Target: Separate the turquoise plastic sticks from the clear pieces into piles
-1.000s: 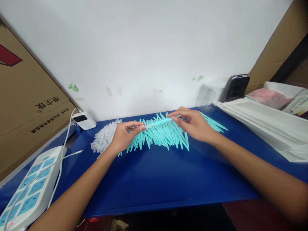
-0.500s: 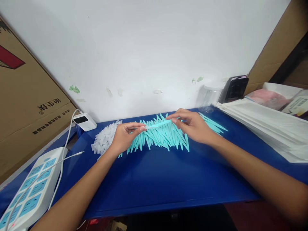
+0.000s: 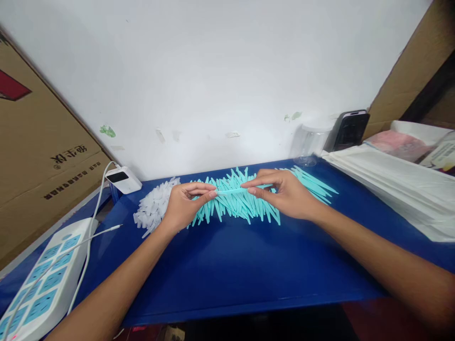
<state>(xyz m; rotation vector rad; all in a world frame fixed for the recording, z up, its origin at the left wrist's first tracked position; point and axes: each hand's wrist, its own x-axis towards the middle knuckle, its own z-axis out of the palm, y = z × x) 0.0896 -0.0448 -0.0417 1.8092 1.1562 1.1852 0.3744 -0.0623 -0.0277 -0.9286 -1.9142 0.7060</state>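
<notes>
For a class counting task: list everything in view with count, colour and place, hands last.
held stick: 1, turquoise, between hands
stick pile: uncountable, turquoise, table centre
side sticks: several, turquoise, right of pile
pieces: many, whitish, left of stick pile
power strip: 1, white and blue, left
cable: count unclear, white, by power strip
screen device: 1, white, back left
jar: 1, clear, back right
phone: 1, dark, beside jar
sheets: count unclear, white, right
packets: 2, pink and whitish, right edge
cardboard: 2 pieces, brown, both sides
wall: 1, white, behind
table: 1, blue, under piles
left hand: 1, bare, on held stick
right hand: 1, bare, on held stick
</notes>
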